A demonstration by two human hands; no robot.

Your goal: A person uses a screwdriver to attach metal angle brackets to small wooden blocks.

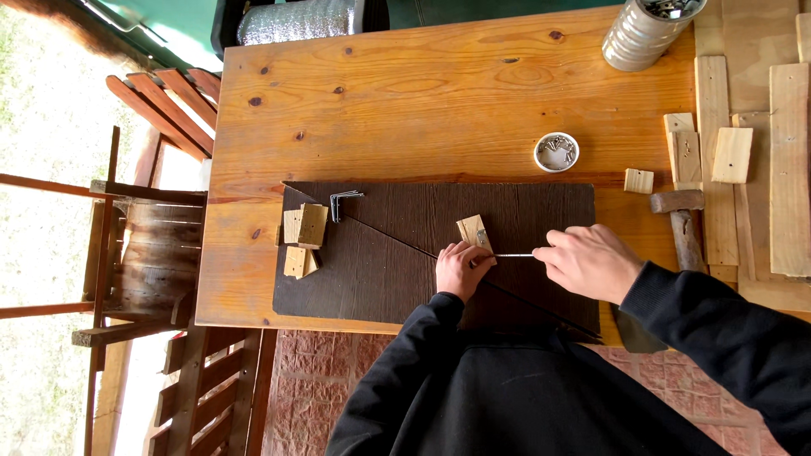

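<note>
- Head view looks straight down on a knotty orange-brown pine table (422, 101), outdoors: brick paving below its near edge, slatted wooden chairs (156, 253) at left, pale ground beyond.
- Dark brown wood-grain board (507, 211) lies flat on the table, cut or split by a diagonal line into two pieces.
- Left hand (460, 268) curled, fingertips pressing on a small pale wooden block (473, 230) with a little metal bracket on it; grip on the block itself hard to confirm, probably just steadying.
- Right hand (591, 262) closed around one end of a thin silver metal rod-like tool (514, 255), pinched between thumb and fingers.
- Tool long axis runs left-right across the frame, lying nearly level, tip pointing left toward the block and left hand.
- Other small pale blocks (302, 226) stacked near the board's left edge, with a grey metal angle bracket (342, 201) just beside them.
- Small round tin of screws (557, 152) on bare table above the board.
- Hammer with wooden handle (683, 221) right of the board, among light wooden planks (790, 169).
- Ribbed metal can (646, 32) at top right.
</note>
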